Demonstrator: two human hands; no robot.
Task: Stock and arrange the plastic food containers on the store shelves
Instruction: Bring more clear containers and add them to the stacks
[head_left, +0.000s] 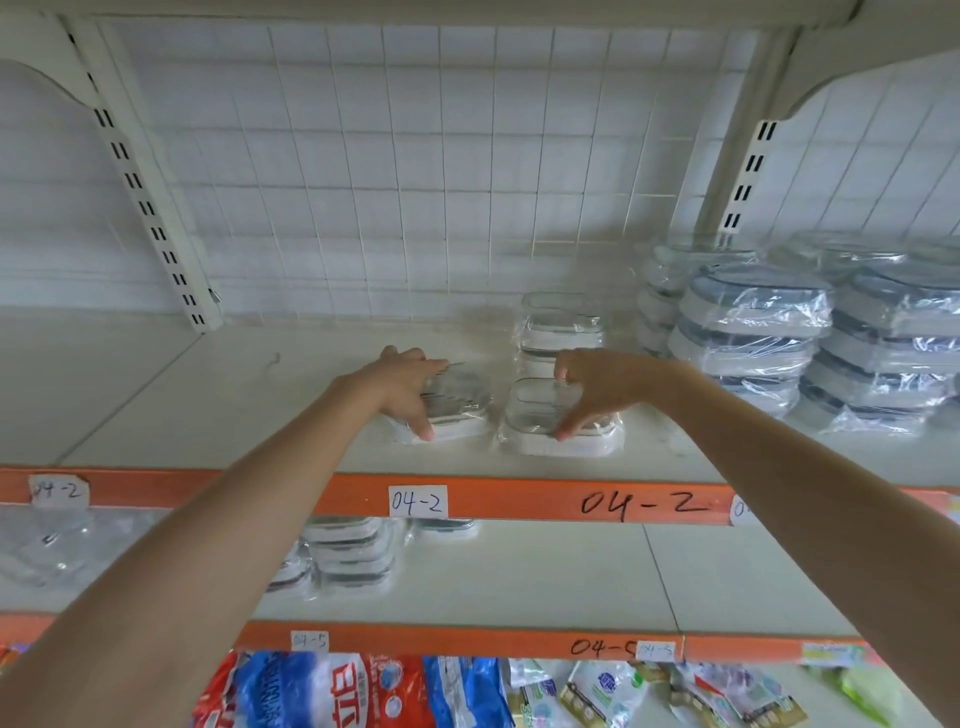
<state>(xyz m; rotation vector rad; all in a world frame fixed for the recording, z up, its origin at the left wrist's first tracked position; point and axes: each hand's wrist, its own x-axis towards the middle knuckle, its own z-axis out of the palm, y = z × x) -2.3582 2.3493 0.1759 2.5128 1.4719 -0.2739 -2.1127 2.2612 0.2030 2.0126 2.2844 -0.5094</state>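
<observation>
Two clear plastic food containers in wrap sit side by side on the white upper shelf (291, 395). My left hand (402, 387) grips the left container (462, 410), thumb at its front edge and fingers over its top. My right hand (597, 387) grips the right container (540, 421) the same way, thumb low on its front rim. Behind the right one stands a short stack of similar containers (558, 325) near the back grid wall.
Tall stacks of larger wrapped blue-lidded containers (753, 332) fill the shelf's right side. The shelf edge is an orange strip (509, 499) marked 04-2. More containers (353, 556) lie on the shelf below, and packaged goods (337, 691) on the lowest shelf.
</observation>
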